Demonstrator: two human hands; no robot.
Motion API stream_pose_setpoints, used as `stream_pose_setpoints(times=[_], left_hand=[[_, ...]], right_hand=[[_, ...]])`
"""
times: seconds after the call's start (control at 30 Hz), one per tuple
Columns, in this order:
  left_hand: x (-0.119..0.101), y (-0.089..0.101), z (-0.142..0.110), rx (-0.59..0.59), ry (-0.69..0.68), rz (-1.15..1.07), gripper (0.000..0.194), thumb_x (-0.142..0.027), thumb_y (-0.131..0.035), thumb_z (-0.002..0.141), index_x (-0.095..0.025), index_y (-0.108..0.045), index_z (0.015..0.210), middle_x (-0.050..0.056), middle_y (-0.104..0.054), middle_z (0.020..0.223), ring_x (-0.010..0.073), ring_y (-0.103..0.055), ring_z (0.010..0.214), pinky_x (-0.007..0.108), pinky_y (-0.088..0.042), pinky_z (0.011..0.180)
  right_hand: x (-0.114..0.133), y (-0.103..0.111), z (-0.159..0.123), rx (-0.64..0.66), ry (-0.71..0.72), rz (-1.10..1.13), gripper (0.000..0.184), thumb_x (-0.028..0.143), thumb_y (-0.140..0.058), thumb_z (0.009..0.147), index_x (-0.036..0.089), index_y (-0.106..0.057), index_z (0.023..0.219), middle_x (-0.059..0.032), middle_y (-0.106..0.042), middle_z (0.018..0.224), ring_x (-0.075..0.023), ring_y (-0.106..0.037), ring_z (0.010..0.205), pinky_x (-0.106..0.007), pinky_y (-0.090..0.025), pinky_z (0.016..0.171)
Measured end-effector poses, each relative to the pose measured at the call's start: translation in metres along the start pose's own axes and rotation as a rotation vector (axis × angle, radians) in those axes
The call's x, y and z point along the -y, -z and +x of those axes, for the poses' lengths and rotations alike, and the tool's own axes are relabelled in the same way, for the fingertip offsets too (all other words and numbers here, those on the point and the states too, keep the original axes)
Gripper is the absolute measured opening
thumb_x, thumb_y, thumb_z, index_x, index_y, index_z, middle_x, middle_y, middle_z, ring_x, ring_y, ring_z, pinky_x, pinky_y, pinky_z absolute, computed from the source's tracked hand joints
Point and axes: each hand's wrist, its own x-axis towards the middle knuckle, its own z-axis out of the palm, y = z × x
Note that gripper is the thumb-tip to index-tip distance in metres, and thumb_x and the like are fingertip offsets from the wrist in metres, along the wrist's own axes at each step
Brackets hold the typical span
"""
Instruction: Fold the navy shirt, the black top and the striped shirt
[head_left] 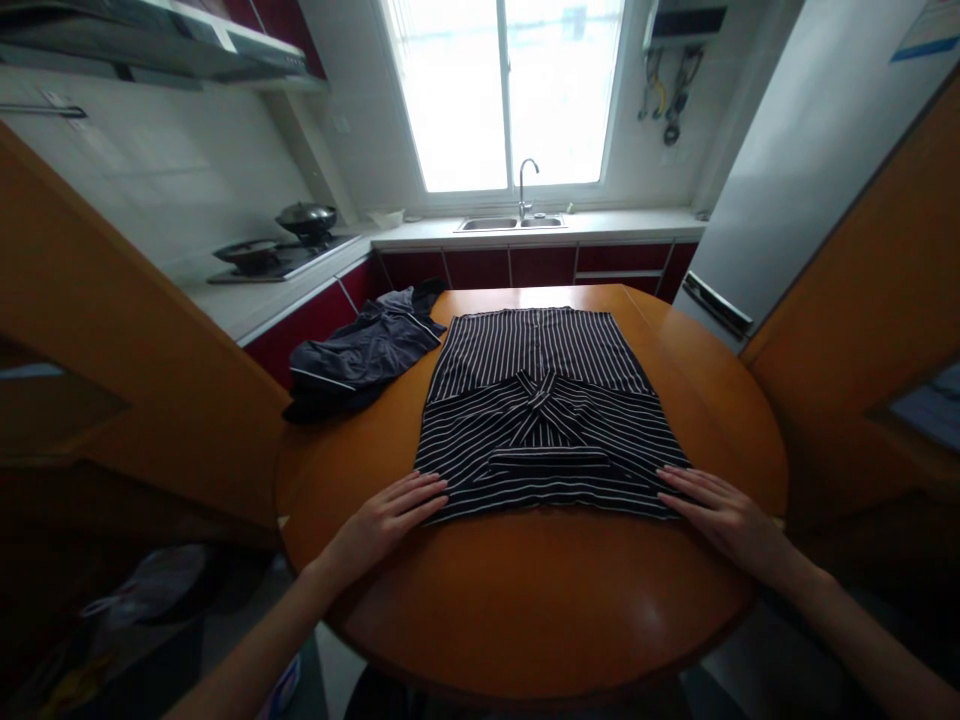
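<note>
A black-and-white striped garment (540, 350) lies spread flat on the round wooden table (540, 600). A knotted tie of the same striped cloth crosses its middle, and the part nearest me is folded over. My left hand (394, 507) rests with fingers stretched out on the near left corner of the cloth. On the near right corner lies my right hand (716, 512), flat with its fingers extended. Neither hand grips anything.
A dark, crumpled garment (367, 345) with white piping lies at the table's left edge. Beyond are a sink (510, 224), a stove (285, 260) with pans, and a refrigerator (795, 160) on the right. Bags (161, 585) sit on the floor at left.
</note>
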Motion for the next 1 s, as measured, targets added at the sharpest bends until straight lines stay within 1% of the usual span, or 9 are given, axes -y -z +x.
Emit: stream_pose_setpoints(times=[0.17, 0.27, 0.43, 0.53, 0.67, 0.73, 0.83, 0.9, 1.0], left_hand=[[0.004, 0.001, 0.006, -0.008, -0.029, -0.118, 0.043, -0.017, -0.041, 0.104, -0.030, -0.055, 0.143, 0.003, -0.058, 0.144, 0.0194, -0.051, 0.135, 0.041, -0.042, 0.116], [0.003, 0.001, 0.006, -0.043, -0.020, -0.235, 0.040, -0.017, -0.043, 0.103, -0.029, -0.060, 0.137, 0.003, -0.062, 0.140, 0.0192, -0.055, 0.133, 0.039, -0.043, 0.115], [-0.004, 0.000, -0.005, -0.068, 0.023, -0.413, 0.042, -0.011, -0.042, 0.101, -0.026, -0.063, 0.133, 0.005, -0.064, 0.137, 0.0182, -0.059, 0.128, 0.035, -0.046, 0.111], [-0.014, 0.005, -0.016, -0.045, 0.083, -0.500, 0.039, -0.010, -0.045, 0.099, -0.026, -0.068, 0.128, 0.007, -0.067, 0.132, 0.0189, -0.063, 0.123, 0.033, -0.049, 0.108], [-0.033, 0.026, -0.026, -0.049, 0.134, -0.662, 0.034, -0.013, -0.056, 0.096, -0.026, -0.071, 0.124, 0.008, -0.072, 0.123, 0.0210, -0.069, 0.113, 0.030, -0.054, 0.099], [-0.044, 0.042, -0.026, -0.047, 0.157, -0.741, 0.033, -0.015, -0.059, 0.095, -0.026, -0.071, 0.123, 0.007, -0.074, 0.118, 0.0217, -0.072, 0.106, 0.028, -0.056, 0.093], [-0.054, 0.065, -0.019, 0.014, 0.206, -0.814, 0.028, -0.021, -0.059, 0.095, -0.026, -0.075, 0.118, 0.007, -0.077, 0.109, 0.0225, -0.075, 0.097, 0.026, -0.058, 0.086], [-0.051, 0.074, -0.013, 0.017, 0.261, -0.818, 0.023, -0.026, -0.059, 0.095, -0.023, -0.078, 0.108, 0.007, -0.079, 0.099, 0.0220, -0.076, 0.086, 0.025, -0.058, 0.077], [-0.028, 0.077, 0.000, -0.049, 0.408, -0.764, 0.022, -0.036, -0.067, 0.089, -0.019, -0.081, 0.092, 0.006, -0.079, 0.084, 0.0209, -0.073, 0.073, 0.023, -0.056, 0.066]], right_hand=[[-0.005, -0.003, -0.001, 0.011, -0.027, 0.073, 0.045, 0.016, -0.047, 0.099, 0.036, -0.059, 0.138, 0.0003, -0.054, 0.147, -0.0225, -0.053, 0.134, -0.043, -0.048, 0.110], [-0.003, 0.001, -0.002, 0.000, -0.043, 0.147, 0.044, 0.017, -0.047, 0.099, 0.035, -0.061, 0.136, 0.0001, -0.059, 0.142, -0.0217, -0.056, 0.131, -0.042, -0.049, 0.110], [0.010, 0.018, -0.005, -0.015, -0.090, 0.291, 0.039, 0.018, -0.048, 0.099, 0.033, -0.067, 0.130, -0.0013, -0.064, 0.136, -0.0221, -0.058, 0.128, -0.040, -0.051, 0.108], [0.020, 0.032, -0.011, 0.021, -0.127, 0.356, 0.037, 0.020, -0.049, 0.098, 0.032, -0.069, 0.127, -0.0030, -0.065, 0.135, -0.0239, -0.058, 0.128, -0.041, -0.053, 0.105], [0.031, 0.051, -0.026, 0.099, -0.164, 0.436, 0.036, 0.024, -0.050, 0.098, 0.034, -0.069, 0.127, -0.0038, -0.062, 0.138, -0.0263, -0.057, 0.130, -0.043, -0.054, 0.104], [0.036, 0.060, -0.032, 0.110, -0.197, 0.494, 0.035, 0.025, -0.052, 0.098, 0.036, -0.070, 0.125, -0.0037, -0.062, 0.138, -0.0272, -0.057, 0.129, -0.044, -0.054, 0.103], [0.040, 0.074, -0.032, 0.103, -0.273, 0.593, 0.030, 0.028, -0.056, 0.097, 0.036, -0.073, 0.120, -0.0044, -0.063, 0.137, -0.0285, -0.059, 0.127, -0.045, -0.053, 0.103], [0.040, 0.084, -0.022, 0.079, -0.309, 0.667, 0.027, 0.030, -0.059, 0.095, 0.035, -0.074, 0.117, -0.0057, -0.066, 0.133, -0.0292, -0.061, 0.125, -0.045, -0.052, 0.104], [0.032, 0.095, 0.007, 0.034, -0.361, 0.765, 0.022, 0.036, -0.063, 0.093, 0.031, -0.078, 0.109, -0.0082, -0.072, 0.122, -0.0293, -0.066, 0.117, -0.043, -0.054, 0.101]])
